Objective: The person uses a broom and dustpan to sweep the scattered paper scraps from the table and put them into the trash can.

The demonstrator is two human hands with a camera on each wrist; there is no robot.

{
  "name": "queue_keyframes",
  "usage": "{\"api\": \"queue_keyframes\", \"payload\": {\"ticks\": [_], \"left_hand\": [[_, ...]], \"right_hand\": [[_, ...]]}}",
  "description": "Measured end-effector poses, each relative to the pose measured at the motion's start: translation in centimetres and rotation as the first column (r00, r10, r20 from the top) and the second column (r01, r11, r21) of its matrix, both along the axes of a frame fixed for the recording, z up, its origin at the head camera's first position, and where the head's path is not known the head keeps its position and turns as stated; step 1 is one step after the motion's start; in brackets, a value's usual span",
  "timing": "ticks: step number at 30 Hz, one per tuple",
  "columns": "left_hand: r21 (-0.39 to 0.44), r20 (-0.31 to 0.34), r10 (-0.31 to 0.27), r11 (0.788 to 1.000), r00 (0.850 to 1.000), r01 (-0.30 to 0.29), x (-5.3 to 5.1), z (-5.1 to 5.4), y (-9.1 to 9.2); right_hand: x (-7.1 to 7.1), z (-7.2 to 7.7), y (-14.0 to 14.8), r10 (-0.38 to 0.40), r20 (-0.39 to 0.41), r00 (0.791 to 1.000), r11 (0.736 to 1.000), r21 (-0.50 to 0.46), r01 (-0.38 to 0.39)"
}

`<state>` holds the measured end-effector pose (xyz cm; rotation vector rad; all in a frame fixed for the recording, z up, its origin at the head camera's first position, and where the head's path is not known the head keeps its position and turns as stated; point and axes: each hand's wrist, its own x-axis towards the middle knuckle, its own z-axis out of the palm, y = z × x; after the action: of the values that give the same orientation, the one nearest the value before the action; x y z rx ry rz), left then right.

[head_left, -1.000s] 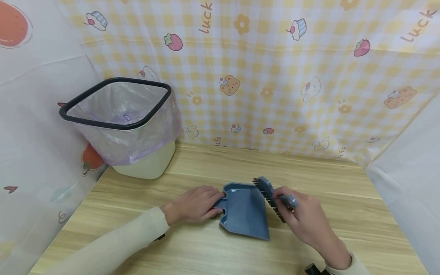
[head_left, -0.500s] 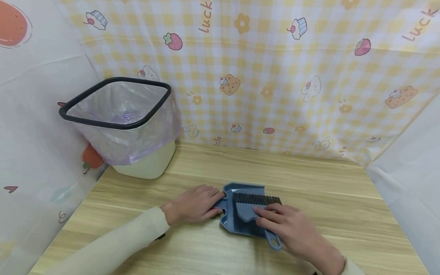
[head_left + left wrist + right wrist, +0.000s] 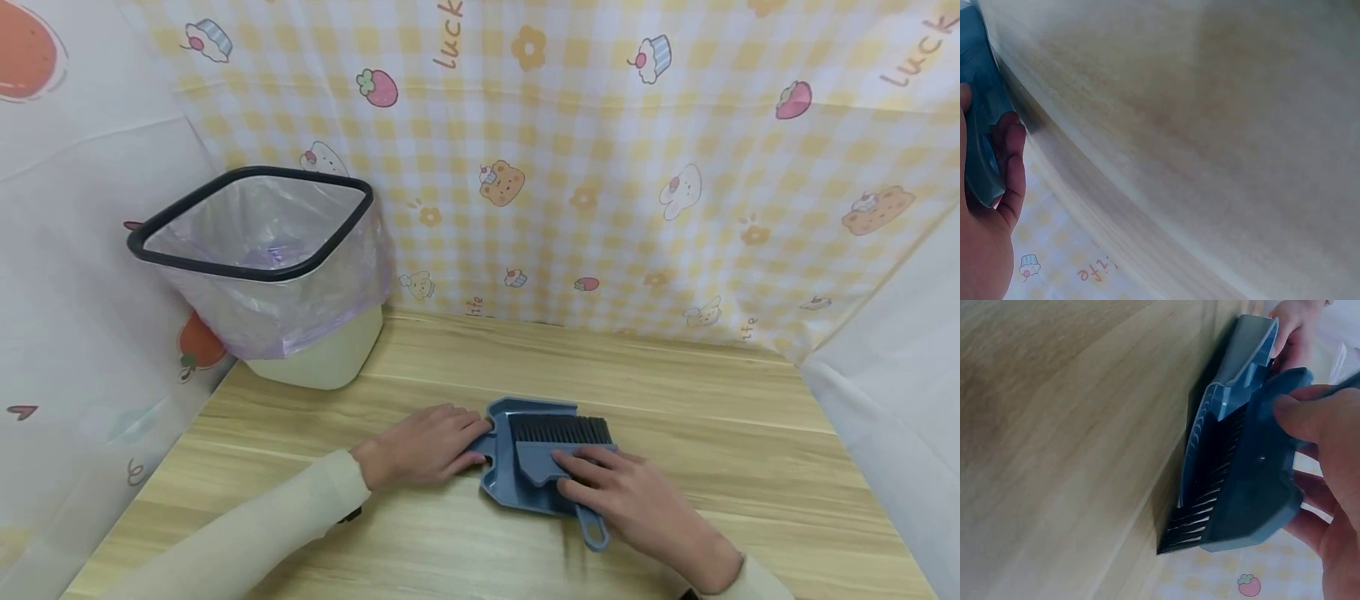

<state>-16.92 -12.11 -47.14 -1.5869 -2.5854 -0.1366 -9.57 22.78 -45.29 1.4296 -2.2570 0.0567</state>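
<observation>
A blue-grey dustpan (image 3: 501, 492) lies on the wooden table, its handle pointing left. My left hand (image 3: 423, 446) grips that handle; in the left wrist view the fingers (image 3: 1015, 172) curl round it. A matching hand brush (image 3: 536, 460) with dark bristles (image 3: 562, 429) lies over the dustpan's right part, bristles toward the back and its looped handle toward the front. My right hand (image 3: 645, 504) holds the brush by its body. From the right wrist, the thumb (image 3: 1300, 415) presses one face of the brush and the fingers are behind it. Bristle tips reach past the dustpan's front lip.
At the back left stands a cream bin (image 3: 322, 350) with a black rim (image 3: 255, 273) and a translucent purple bag liner (image 3: 300, 312). A yellow checked cloth (image 3: 570, 167) hangs behind the table (image 3: 712, 417). White cloth (image 3: 67, 275) hangs on the left side.
The brush has come from the dustpan's right edge to lie over the pan, turned with its bristles toward the back. My left hand and the dustpan stay in place.
</observation>
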Motion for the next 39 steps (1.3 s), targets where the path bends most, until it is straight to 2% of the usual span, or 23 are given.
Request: {"api": "queue_keyframes", "payload": {"ticks": [5, 11, 16, 27, 35, 37, 39], "left_hand": [[-0.002, 0.014, 0.006, 1.0, 1.0, -0.006, 0.2, 0.2, 0.1], [0.009, 0.011, 0.009, 1.0, 1.0, -0.01, 0.3, 0.2, 0.2], [0.018, 0.009, 0.015, 1.0, 1.0, -0.015, 0.2, 0.1, 0.2], [0.022, 0.053, 0.021, 1.0, 0.998, -0.022, 0.4, 0.2, 0.3], [0.049, 0.07, 0.038, 0.998, 0.997, -0.041, 0.5, 0.4, -0.1], [0.065, 0.05, 0.038, 0.997, 0.998, -0.042, 0.5, 0.6, -0.3], [0.09, -0.006, 0.039, 0.995, 0.999, -0.038, 0.4, 0.8, -0.6]], "right_hand": [[0.2, -0.1, 0.2, -0.012, 0.058, 0.998, 0.996, 0.085, 0.007], [0.4, 0.1, 0.3, -0.024, 0.143, 0.989, 0.996, 0.089, 0.012], [0.7, 0.4, 0.2, -0.062, 0.201, 0.978, 0.99, 0.136, 0.035], [1.1, 0.1, 0.2, -0.095, 0.218, 0.971, 0.981, 0.185, 0.055], [1.3, 0.1, 0.1, -0.097, 0.25, 0.963, 0.986, 0.16, 0.058], [1.2, 0.0, 0.2, -0.084, 0.251, 0.964, 0.989, 0.137, 0.05], [1.2, 0.0, 0.2, -0.061, 0.255, 0.965, 0.995, 0.093, 0.038]]}}
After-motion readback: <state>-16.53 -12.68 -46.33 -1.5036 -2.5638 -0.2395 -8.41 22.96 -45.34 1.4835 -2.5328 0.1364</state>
